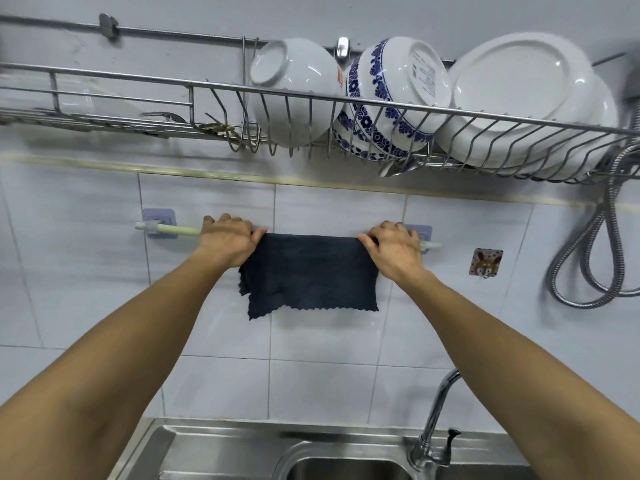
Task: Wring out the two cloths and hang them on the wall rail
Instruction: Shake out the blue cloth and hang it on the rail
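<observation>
**Dark cloth draped over the wall rail, both hands at its top corners**

The dark cloth (308, 271) hangs over the pale green wall rail (183, 231), its scalloped lower edge loose against the tiled wall, well above the sink (221, 448). My left hand (227, 240) sits at the left end of the cloth on the rail; its fingers are curled over the rail and the thumb pinches the cloth's upper left corner. My right hand (394, 251) sits at the right end of the cloth, fingers curled over the rail and thumb pinching the upper right corner. The rail runs between two lilac wall mounts (158, 216), one left of the cloth, the other partly hidden behind my right hand. Only one cloth is in view. Above the rail, a wire dish rack (138, 98) holds a white bowl (294, 91), a blue-patterned bowl (388, 98) and white plates (519, 98). Right of the rail hang a small adhesive hook (485, 262) and a metal hose (602, 244). Below and right of the rail stands the faucet (436, 417).
</observation>
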